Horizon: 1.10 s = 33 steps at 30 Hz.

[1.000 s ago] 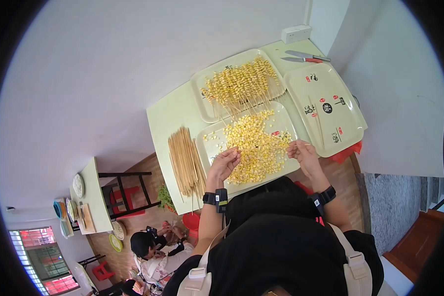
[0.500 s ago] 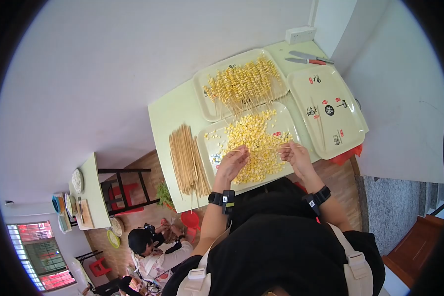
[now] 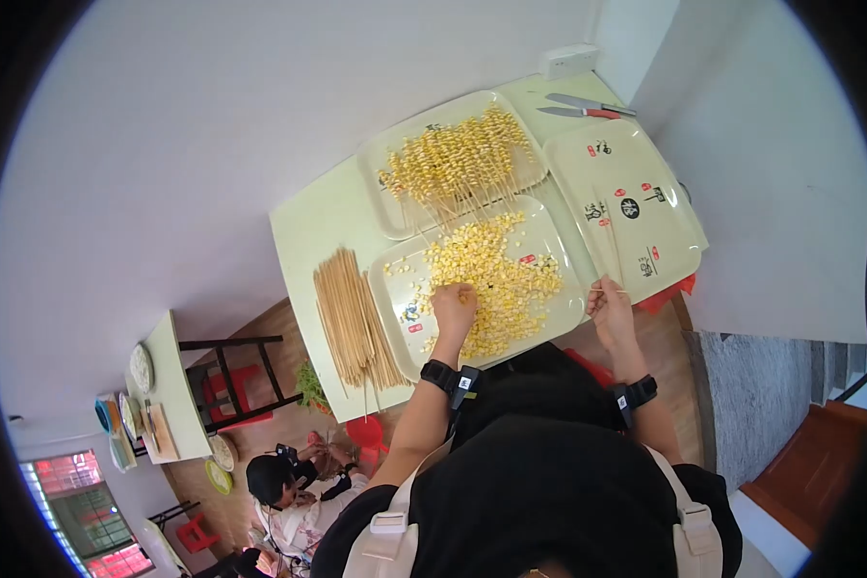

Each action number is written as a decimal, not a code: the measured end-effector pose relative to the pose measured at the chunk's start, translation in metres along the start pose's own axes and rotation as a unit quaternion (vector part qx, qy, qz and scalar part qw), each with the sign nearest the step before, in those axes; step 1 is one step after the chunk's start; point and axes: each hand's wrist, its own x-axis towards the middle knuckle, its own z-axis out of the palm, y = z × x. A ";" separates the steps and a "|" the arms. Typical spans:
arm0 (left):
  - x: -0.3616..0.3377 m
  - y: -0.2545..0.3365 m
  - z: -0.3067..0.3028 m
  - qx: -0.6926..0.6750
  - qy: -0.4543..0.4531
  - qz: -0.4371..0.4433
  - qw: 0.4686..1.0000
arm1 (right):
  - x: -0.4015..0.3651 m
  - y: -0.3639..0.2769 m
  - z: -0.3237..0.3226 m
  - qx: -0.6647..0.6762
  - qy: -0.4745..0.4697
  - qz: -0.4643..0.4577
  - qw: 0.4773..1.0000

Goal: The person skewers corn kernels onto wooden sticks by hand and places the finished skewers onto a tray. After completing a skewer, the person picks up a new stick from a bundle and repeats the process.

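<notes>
My left hand point(image 3: 455, 306) is over the left part of a cream tray point(image 3: 570, 313) with loose yellow corn kernels point(image 3: 486, 260). Its fingers are curled down at the kernels; whatever they pinch is hidden. To the right, between this tray and a second tray point(image 3: 679, 260), my right hand point(image 3: 610, 308) is closed on a thin wooden skewer point(image 3: 620, 291), of which only a short piece shows. Left of the kernels lies a thick bundle of bare wooden skewers point(image 3: 347, 313). Behind, a third tray point(image 3: 380, 159) bears many skewers threaded with corn point(image 3: 462, 159).
A single skewer point(image 3: 609, 231) lies on the right tray. Two knives point(image 3: 588, 111) rest at the table's far right corner, near the wall. A seated person point(image 3: 294, 491) works at lower left, near a red stool point(image 3: 366, 433). Another table point(image 3: 185, 409) stands at left.
My hands have moved apart. The left has curled down at the kernels, while the right has shifted right, off the kernels, with the skewer. The view has shifted slightly.
</notes>
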 end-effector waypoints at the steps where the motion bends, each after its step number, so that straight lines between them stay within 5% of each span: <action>1: 0.001 0.001 0.005 -0.004 -0.004 0.003 1.000 | -0.001 -0.001 -0.002 0.000 -0.009 -0.007 1.000; 13: 0.009 -0.001 0.003 0.101 -0.028 0.036 0.994 | -0.009 -0.009 -0.015 0.000 0.030 -0.020 0.999; 16: 0.009 -0.010 -0.010 -0.080 -0.044 -0.069 0.993 | -0.009 -0.008 -0.008 0.012 0.006 -0.016 1.000; 18: 0.012 -0.011 -0.024 -0.342 -0.079 -0.282 0.893 | -0.005 -0.008 0.001 0.011 -0.030 -0.020 0.999; 19: 0.011 -0.011 -0.032 -0.430 -0.099 -0.307 0.843 | -0.006 -0.006 0.003 0.005 -0.063 -0.021 0.998; 20: 0.011 -0.009 -0.038 -0.425 -0.101 -0.309 0.845 | -0.007 -0.006 0.007 0.009 -0.060 -0.018 0.998; 22: 0.009 -0.003 -0.051 -0.588 -0.111 -0.343 0.724 | -0.006 -0.008 0.020 -0.026 -0.091 -0.029 0.995; 24: 0.008 -0.003 -0.059 -0.618 -0.121 -0.342 0.698 | -0.006 -0.007 0.029 -0.032 -0.110 -0.033 0.993; 27: 0.004 -0.003 -0.062 -0.724 -0.158 -0.339 0.580 | -0.005 -0.005 0.044 -0.076 -0.133 -0.044 0.987; 33: 0.002 0.015 -0.073 -0.709 -0.136 -0.327 0.610 | -0.005 0.000 0.060 -0.154 -0.166 -0.089 0.970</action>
